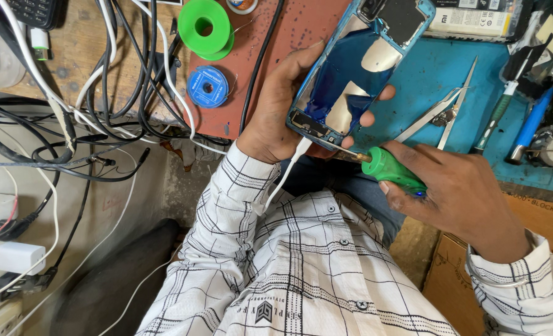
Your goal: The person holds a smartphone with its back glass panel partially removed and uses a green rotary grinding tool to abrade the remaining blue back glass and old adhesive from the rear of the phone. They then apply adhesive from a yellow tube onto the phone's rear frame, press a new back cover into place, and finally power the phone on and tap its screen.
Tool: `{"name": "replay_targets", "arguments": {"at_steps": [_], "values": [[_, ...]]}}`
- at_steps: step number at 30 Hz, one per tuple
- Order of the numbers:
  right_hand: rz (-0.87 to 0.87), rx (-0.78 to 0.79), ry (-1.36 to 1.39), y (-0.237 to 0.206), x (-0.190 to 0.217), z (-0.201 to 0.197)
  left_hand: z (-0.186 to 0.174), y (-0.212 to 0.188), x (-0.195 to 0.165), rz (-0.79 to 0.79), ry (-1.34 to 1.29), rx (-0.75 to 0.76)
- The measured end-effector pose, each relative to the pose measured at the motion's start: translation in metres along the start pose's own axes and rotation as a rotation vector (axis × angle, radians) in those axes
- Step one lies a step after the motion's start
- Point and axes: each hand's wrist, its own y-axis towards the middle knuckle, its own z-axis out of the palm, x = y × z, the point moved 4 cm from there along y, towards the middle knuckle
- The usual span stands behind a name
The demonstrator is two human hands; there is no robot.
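White checked shirt sleeves point(301, 267) lowest in frame. Green-handled screwdriver point(393, 170) gripped in curled right hand point(469, 193), tip set at lower edge of opened blue phone frame point(351, 74), clasped tilted by left hand point(282, 106) over blue mat point(438, 81).

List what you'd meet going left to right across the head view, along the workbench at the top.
Tangle of black and white cables → green spool → left hand → opened phone → tweezers → green-handled screwdriver on the mat → blue-handled tool.
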Motion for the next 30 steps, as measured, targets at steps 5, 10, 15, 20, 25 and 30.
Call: {"name": "replay_targets", "arguments": {"at_steps": [5, 10, 15, 20, 25, 30], "values": [[-0.024, -0.004, -0.012, -0.001, 0.0, -0.001, 0.0, -0.001, -0.001, 0.008, -0.001, 0.001], [-0.028, -0.014, -0.008, -0.002, -0.001, -0.002, -0.001, -0.002, -0.001, 0.024, 0.02, -0.01], [0.017, 0.024, -0.024, -0.004, -0.003, 0.0, -0.002, -0.001, -0.002, 0.011, 0.005, 0.019], [-0.015, -0.027, -0.027, -0.008, -0.003, -0.002, -0.002, -0.001, -0.002, 0.001, -0.011, 0.044], [0.042, 0.026, -0.001, -0.013, -0.009, -0.003, -0.001, -0.003, -0.003, -0.013, -0.005, 0.011], [0.046, 0.031, -0.011, -0.018, -0.013, -0.002, 0.0, -0.004, -0.003, -0.017, 0.001, -0.006]]}}
